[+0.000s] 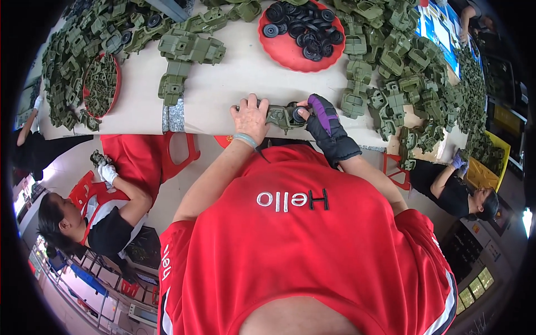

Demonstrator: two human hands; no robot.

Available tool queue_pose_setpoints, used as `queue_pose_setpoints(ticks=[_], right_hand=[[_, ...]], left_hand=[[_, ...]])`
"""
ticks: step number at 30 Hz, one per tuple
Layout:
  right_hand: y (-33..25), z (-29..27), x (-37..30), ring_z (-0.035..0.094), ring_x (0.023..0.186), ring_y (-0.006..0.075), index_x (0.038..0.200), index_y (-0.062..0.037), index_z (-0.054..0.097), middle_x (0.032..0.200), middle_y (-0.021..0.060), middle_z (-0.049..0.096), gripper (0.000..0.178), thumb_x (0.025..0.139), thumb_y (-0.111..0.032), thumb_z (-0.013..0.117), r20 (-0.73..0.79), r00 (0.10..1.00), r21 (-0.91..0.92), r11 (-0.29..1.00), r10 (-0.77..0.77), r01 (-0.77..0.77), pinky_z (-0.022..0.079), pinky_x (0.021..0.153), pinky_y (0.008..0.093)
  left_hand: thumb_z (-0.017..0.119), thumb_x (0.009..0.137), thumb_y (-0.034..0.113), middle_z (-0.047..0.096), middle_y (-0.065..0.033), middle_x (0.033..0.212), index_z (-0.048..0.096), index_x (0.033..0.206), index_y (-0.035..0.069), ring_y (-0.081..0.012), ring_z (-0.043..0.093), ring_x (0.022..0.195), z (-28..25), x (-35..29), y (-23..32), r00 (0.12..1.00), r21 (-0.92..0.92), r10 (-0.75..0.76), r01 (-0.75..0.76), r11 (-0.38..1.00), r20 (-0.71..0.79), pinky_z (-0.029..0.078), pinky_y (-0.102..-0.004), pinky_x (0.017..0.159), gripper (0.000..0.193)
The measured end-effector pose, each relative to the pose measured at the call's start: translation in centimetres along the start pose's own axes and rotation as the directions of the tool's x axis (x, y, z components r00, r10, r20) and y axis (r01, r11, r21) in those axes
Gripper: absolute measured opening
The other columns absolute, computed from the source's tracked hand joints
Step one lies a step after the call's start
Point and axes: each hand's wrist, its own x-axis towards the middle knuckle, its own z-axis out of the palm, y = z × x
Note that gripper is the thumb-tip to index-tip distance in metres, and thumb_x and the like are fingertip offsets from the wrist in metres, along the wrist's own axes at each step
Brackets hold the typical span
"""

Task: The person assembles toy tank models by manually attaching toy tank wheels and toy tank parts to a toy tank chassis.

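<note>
A green plastic toy vehicle (282,118) lies on its side or underside near the table's front edge. My left hand (250,118), bare with a bracelet at the wrist, is closed over its left end. My right hand (326,124) wears a black and purple glove with bare fingertips. Between its thumb and fingers is a black toy wheel (300,115), at the vehicle's right end. Whether the wheel is seated on the vehicle, I cannot tell. Ahead of my hands stands a red scalloped plate (279,58) heaped with black wheels (310,27).
Green toy bodies form a pile (72,61) at left and another pile (416,84) at right. A red tray (115,92) of small green parts sits at left. Several bodies (192,47) lie linked ahead. Seated co-workers flank me; the left one's white-gloved hand (108,171) holds a green piece.
</note>
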Motion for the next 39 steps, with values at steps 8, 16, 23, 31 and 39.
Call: queue_pose_setpoints(ticks=[8,16,23,31,39], right_hand=[[-1.5,0.5,0.8,0.068,0.086,0.0194,0.106,-0.0008,0.067,0.096,0.0102,0.071,0.017,0.096,-0.015,0.067,-0.148,0.976,0.224,0.967,0.158,-0.123,0.054,0.075,0.0347],[0.9,1.5,0.4,0.07,0.089,0.0358,0.105,-0.0014,0.067,0.097,0.0186,0.071,0.018,0.094,-0.016,0.069,-0.12,0.991,-0.068,0.996,0.054,-0.062,0.054,0.081,0.0443],[0.2,0.8,0.7,0.069,0.088,0.0268,0.11,-0.0007,0.068,0.097,0.0146,0.072,0.019,0.096,-0.013,0.067,-0.223,0.975,-0.069,0.997,0.008,-0.024,0.055,0.08,0.0392],[-1.8,-0.7,6.1,0.065,0.098,0.039,0.115,-0.0042,0.068,0.102,0.0186,0.068,0.036,0.079,-0.008,0.068,0.19,0.847,-0.504,0.691,-0.496,0.518,0.054,0.089,0.0466],[-1.5,2.2,6.8,0.067,0.094,0.0361,0.103,-0.0084,0.065,0.098,0.0162,0.068,0.023,0.082,-0.017,0.063,0.261,0.903,-0.694,0.585,-0.34,0.421,0.053,0.082,0.0487]], left_hand=[[0.09,0.068,0.03,0.05,-0.0102,0.132,0.057,0.127,0.019,-0.0318,0.054,0.121,0.0,-0.1,-0.2,1.0,-0.018,-0.006,0.006,1.0,0.006,0.041,-0.0558,0.098,0.069],[0.09,0.069,0.03,0.048,-0.0103,0.136,0.056,0.131,0.02,-0.0325,0.054,0.122,-0.3,0.2,0.1,0.999,0.001,-0.027,0.027,1.0,0.045,0.042,-0.0565,0.1,0.072],[0.093,0.065,0.034,0.035,-0.0119,0.156,0.032,0.159,0.027,-0.0345,0.051,0.128,-1.1,-0.4,-0.2,1.0,-0.087,-0.014,0.014,0.996,0.0,0.041,-0.0584,0.104,0.112],[0.096,0.062,0.035,0.037,-0.012,0.156,0.036,0.157,0.023,-0.0326,0.038,0.143,-1.4,-0.6,-1.9,0.996,-0.109,0.012,-0.002,0.994,0.089,0.039,-0.0569,0.109,0.113],[0.091,0.062,0.02,0.053,-0.0156,0.121,0.05,0.134,0.016,-0.0381,0.057,0.114,1.7,-0.7,-2.6,0.99,-0.348,0.043,-0.089,0.933,-0.136,0.053,-0.0488,0.093,0.083]])
